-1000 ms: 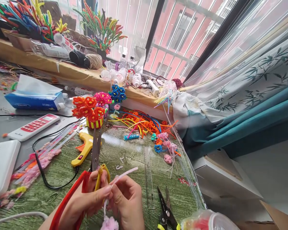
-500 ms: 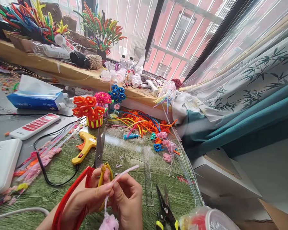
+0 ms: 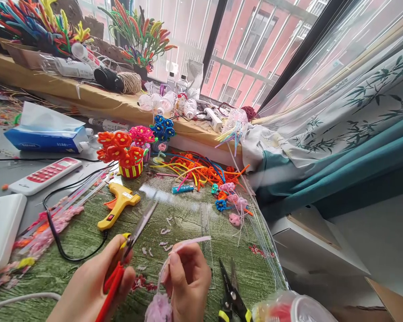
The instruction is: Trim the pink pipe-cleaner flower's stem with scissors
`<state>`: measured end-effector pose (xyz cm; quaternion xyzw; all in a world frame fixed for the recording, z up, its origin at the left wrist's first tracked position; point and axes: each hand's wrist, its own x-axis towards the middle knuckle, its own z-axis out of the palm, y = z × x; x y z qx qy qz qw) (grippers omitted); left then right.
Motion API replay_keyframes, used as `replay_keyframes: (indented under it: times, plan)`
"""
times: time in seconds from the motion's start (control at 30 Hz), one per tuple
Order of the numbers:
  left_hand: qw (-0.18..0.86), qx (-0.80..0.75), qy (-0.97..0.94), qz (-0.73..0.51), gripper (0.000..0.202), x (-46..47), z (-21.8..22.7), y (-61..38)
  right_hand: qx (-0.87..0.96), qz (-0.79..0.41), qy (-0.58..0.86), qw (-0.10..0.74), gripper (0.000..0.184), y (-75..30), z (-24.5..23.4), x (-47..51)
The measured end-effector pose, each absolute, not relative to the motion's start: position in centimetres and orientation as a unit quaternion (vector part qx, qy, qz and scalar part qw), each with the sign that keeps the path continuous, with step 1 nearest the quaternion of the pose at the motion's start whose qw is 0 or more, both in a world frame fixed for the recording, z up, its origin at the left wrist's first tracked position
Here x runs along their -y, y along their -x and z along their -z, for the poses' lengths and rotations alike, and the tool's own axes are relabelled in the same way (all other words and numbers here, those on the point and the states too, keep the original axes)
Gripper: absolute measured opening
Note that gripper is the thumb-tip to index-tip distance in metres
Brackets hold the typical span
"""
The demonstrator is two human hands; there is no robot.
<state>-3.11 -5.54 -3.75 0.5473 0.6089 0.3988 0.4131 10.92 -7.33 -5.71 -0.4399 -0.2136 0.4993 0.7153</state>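
Note:
My left hand is wrapped round the handles of red-and-yellow scissors, whose blades point up and away over the green table mat. A pale pink pipe cleaner is pinched between thumb and fingers of my right hand. Its free end sticks out to the right, while a thin bare-looking stretch hangs down to a fluffy pink flower below the hand. Small pink fluff scraps lie on the mat just beyond. The two hands are apart.
A yellow glue gun lies left of the scissors. Black pliers and a clear ruler are to the right. Farther back stand a striped pot of orange flowers, a pile of orange pipe cleaners and small finished flowers.
My left hand has moved left and away from the pink pipe cleaner, with the scissors swung to tilt right. My right hand has shifted slightly right. More fluff scraps show on the mat.

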Motion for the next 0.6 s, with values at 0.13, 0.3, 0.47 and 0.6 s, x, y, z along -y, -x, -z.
replay_keyframes:
  times: [0.13, 0.3, 0.47, 0.6]
  plan:
    - [0.383, -0.619, -0.589, -0.351, 0.05, 5.1, 3.4, 3.0, 0.224, -0.481, 0.455, 0.715, 0.048, -10.5, 5.3, 7.4]
    - [0.337, -0.623, -0.637, -0.304, 0.044, 4.9, 3.4, 2.8, 0.269, -0.437, 0.483, 0.709, 0.043, -10.4, 6.8, 7.6]
    - [0.286, -0.625, -0.68, -0.256, 0.039, 5.3, 3.7, 3.1, 0.304, -0.428, 0.483, 0.701, 0.032, -10.3, 8.1, 7.8]
    - [0.25, -0.622, -0.711, -0.212, 0.035, 5.9, 4.4, 3.9, 0.325, -0.401, 0.502, 0.694, 0.021, -10.3, 8.6, 7.9]
